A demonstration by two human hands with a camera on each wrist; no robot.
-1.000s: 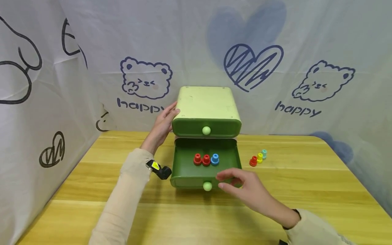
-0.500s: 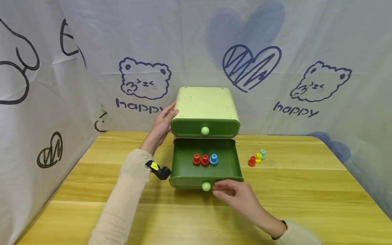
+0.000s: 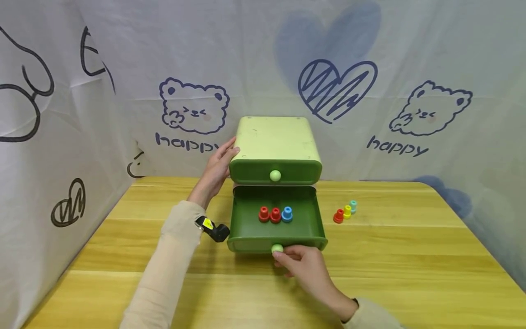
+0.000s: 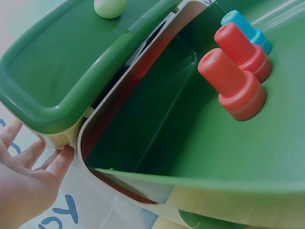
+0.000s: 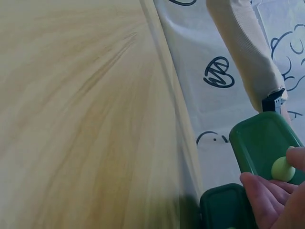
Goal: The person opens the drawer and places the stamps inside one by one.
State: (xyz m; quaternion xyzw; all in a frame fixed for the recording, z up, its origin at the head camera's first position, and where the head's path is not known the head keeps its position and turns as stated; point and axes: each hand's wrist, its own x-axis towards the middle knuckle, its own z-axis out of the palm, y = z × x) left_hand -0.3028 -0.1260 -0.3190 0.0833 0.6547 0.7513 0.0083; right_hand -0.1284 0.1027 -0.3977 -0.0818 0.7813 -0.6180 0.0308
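Observation:
A two-drawer cabinet (image 3: 275, 137) with a pale yellow-green top stands near the back of the table. My left hand (image 3: 216, 169) rests against its left side, fingers fairly straight in the left wrist view. The lower green drawer (image 3: 246, 245) is pulled out; the upper drawer (image 3: 250, 172) is closed. Thumb and fingers of my right hand (image 3: 310, 269) pinch the round light-green knob (image 5: 282, 169) of the lower drawer. Inside that drawer, two red stepped plastic pegs (image 4: 233, 86) and a blue peg (image 3: 287, 214) stand upright in a row.
To the right of the cabinet, on the wooden table (image 3: 411, 256), stand a red peg (image 3: 339, 216), a yellow peg (image 3: 347, 212) and a light teal peg (image 3: 353, 206). White cloth (image 3: 263, 59) printed with bears and hearts hangs behind and to the left.
My right hand has moved left and down from over the drawer's front right edge, and its fingers have taken hold of the lower knob. The left hand, drawers and pegs stay put.

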